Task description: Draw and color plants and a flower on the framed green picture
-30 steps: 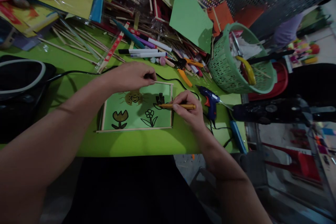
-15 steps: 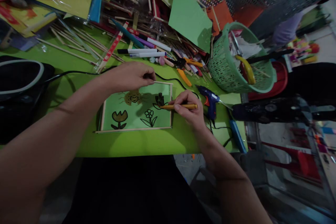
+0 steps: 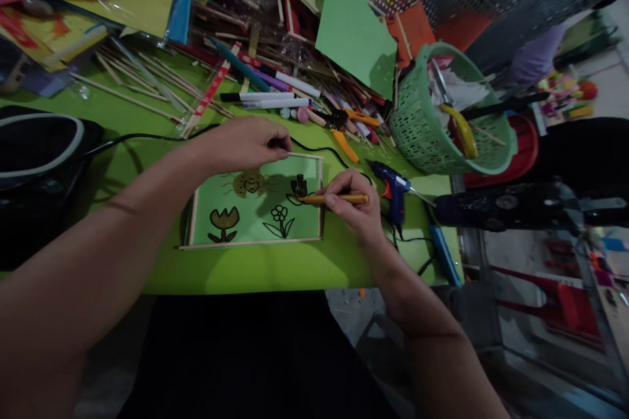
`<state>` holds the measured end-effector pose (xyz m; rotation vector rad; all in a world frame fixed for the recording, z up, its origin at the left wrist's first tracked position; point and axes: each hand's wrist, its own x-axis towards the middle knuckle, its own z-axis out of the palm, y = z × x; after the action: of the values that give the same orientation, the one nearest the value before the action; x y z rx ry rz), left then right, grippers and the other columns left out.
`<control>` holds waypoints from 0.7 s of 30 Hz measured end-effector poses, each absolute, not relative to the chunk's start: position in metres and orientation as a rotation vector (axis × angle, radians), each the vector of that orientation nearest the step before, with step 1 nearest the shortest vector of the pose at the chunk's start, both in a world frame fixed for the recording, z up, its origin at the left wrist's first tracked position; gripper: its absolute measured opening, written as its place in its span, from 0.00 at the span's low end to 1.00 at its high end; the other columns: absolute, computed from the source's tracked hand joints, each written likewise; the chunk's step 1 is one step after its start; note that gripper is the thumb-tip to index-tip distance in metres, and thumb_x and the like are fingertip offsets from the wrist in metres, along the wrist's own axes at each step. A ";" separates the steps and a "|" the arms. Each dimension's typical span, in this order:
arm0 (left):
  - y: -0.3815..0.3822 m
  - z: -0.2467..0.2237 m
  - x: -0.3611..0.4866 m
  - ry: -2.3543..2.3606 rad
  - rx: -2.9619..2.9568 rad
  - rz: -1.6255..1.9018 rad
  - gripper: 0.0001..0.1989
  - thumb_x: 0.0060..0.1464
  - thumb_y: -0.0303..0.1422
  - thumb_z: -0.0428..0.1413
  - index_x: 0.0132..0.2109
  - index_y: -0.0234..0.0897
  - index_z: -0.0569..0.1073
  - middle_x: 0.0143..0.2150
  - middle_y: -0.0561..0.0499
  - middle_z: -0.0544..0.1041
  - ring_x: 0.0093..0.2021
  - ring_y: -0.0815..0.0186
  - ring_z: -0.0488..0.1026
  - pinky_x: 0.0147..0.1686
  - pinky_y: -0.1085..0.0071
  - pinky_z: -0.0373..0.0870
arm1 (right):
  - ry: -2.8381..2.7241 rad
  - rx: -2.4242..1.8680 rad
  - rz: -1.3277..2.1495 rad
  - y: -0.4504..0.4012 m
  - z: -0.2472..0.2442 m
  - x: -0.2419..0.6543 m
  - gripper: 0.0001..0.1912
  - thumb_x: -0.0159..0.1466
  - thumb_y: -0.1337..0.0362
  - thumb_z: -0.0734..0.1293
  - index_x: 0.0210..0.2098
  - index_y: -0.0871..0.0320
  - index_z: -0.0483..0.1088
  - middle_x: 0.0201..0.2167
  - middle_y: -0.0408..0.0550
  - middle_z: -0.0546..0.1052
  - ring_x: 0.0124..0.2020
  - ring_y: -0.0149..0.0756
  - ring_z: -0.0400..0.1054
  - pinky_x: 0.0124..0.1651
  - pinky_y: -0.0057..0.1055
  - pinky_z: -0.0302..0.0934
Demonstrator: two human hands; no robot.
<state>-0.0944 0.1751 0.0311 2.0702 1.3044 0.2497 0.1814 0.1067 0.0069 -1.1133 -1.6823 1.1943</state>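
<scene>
A green sheet of paper [image 3: 250,216] edged with thin wooden sticks lies on the green table. It carries a sun, a tulip, a small flower and another dark plant drawing at the right. My right hand [image 3: 354,203] grips an orange-brown marker [image 3: 344,199], its tip at the dark plant drawing near the sheet's right side. My left hand [image 3: 250,141] rests over the top edge of the frame, fingers bent and closed at the upper stick. Whether it pinches the stick I cannot make out.
Beyond the sheet lie several markers [image 3: 275,98], orange-handled pliers [image 3: 346,134] and many wooden sticks [image 3: 142,78]. A blue glue gun [image 3: 393,190] and a green basket [image 3: 413,111] stand to the right. A black cable [image 3: 132,135] runs behind the sheet.
The marker's tip has shifted very slightly to the left on the dark plant drawing. My left hand has stayed in place.
</scene>
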 end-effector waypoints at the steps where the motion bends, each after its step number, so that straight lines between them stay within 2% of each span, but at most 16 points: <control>1: 0.176 0.030 -0.095 1.297 2.086 0.259 0.17 0.63 0.38 0.54 0.50 0.37 0.83 0.46 0.47 0.86 0.44 0.59 0.79 0.42 0.68 0.68 | -1.686 -1.119 1.193 0.107 0.007 0.181 0.13 0.65 0.51 0.77 0.33 0.51 0.75 0.30 0.41 0.77 0.34 0.38 0.76 0.40 0.37 0.71; 6: 0.178 0.026 -0.096 1.270 2.122 0.297 0.17 0.62 0.39 0.54 0.48 0.37 0.83 0.45 0.47 0.86 0.42 0.60 0.79 0.40 0.69 0.68 | -1.670 -1.119 1.212 0.107 0.007 0.182 0.12 0.64 0.52 0.77 0.33 0.52 0.76 0.32 0.42 0.78 0.35 0.38 0.76 0.40 0.37 0.71; 11: 0.177 0.028 -0.095 1.286 2.098 0.273 0.16 0.63 0.38 0.54 0.49 0.36 0.83 0.47 0.46 0.86 0.43 0.59 0.79 0.43 0.67 0.69 | -1.661 -1.102 1.225 0.107 0.005 0.184 0.12 0.65 0.53 0.78 0.33 0.52 0.76 0.32 0.42 0.78 0.36 0.39 0.77 0.42 0.38 0.71; 16: 0.176 0.030 -0.094 1.289 2.086 0.280 0.16 0.63 0.37 0.54 0.48 0.36 0.83 0.47 0.46 0.86 0.42 0.59 0.79 0.41 0.67 0.69 | -1.642 -1.083 1.253 0.107 0.005 0.185 0.14 0.64 0.51 0.78 0.32 0.52 0.75 0.30 0.41 0.76 0.37 0.40 0.78 0.42 0.39 0.73; 21: 0.176 0.032 -0.093 1.310 2.098 0.254 0.15 0.63 0.37 0.54 0.48 0.36 0.83 0.47 0.46 0.86 0.42 0.60 0.79 0.40 0.67 0.68 | -1.669 -1.092 1.236 0.106 0.006 0.183 0.13 0.65 0.52 0.77 0.33 0.52 0.75 0.31 0.41 0.77 0.34 0.37 0.75 0.39 0.36 0.69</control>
<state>-0.0932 0.1756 0.0323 2.0981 1.3104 0.2538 0.1825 0.1065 0.0065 -1.0915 -1.6692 1.2357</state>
